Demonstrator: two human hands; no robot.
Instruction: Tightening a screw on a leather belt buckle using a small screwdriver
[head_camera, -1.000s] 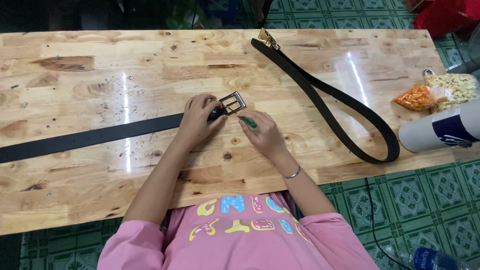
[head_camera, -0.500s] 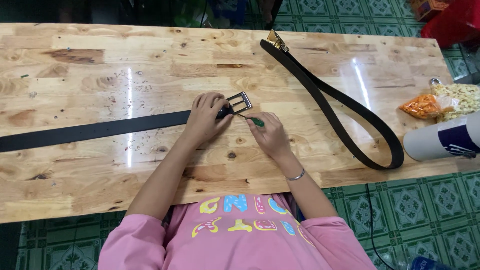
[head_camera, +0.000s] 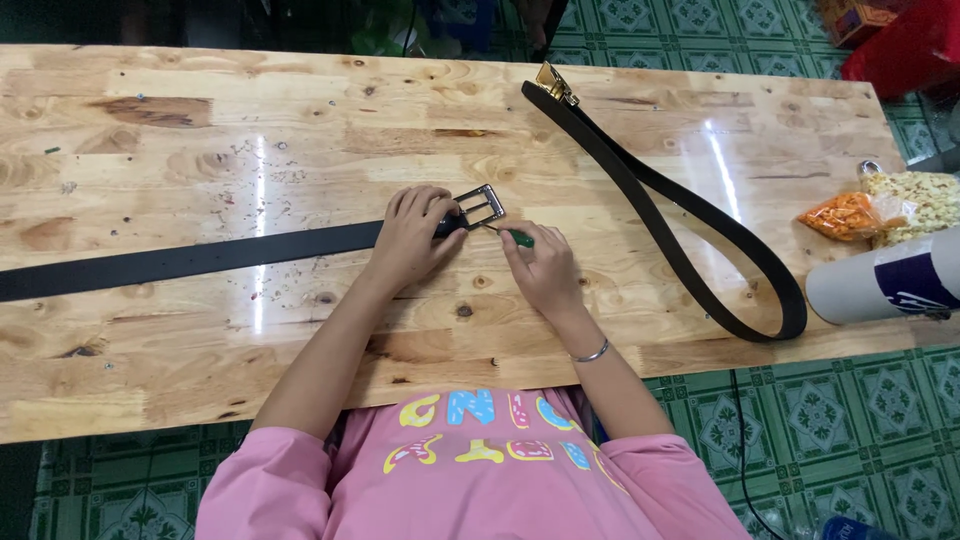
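Nearby, right hand (head_camera: 543, 268) closed around a green-handled screwdriver (head_camera: 514, 237), left hand (head_camera: 412, 235) clamped on the black belt (head_camera: 200, 258).

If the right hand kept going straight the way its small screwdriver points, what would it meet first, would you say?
Most likely the silver buckle beside the left hand; the right hand aims its green-handled screwdriver up-left at it.

1. My right hand (head_camera: 540, 268) has crept a little toward the silver buckle (head_camera: 478, 206); the green-handled screwdriver (head_camera: 512, 236) it grips now has its tip closer to the buckle frame than a second ago.
2. My left hand (head_camera: 415, 235) has eased along the black belt (head_camera: 200, 258), its fingers now bunched right against the buckle's near edge.
3. My head view has drifted slightly, so the second belt (head_camera: 700, 215) and the white roll (head_camera: 885, 280) sit somewhat differently in frame.
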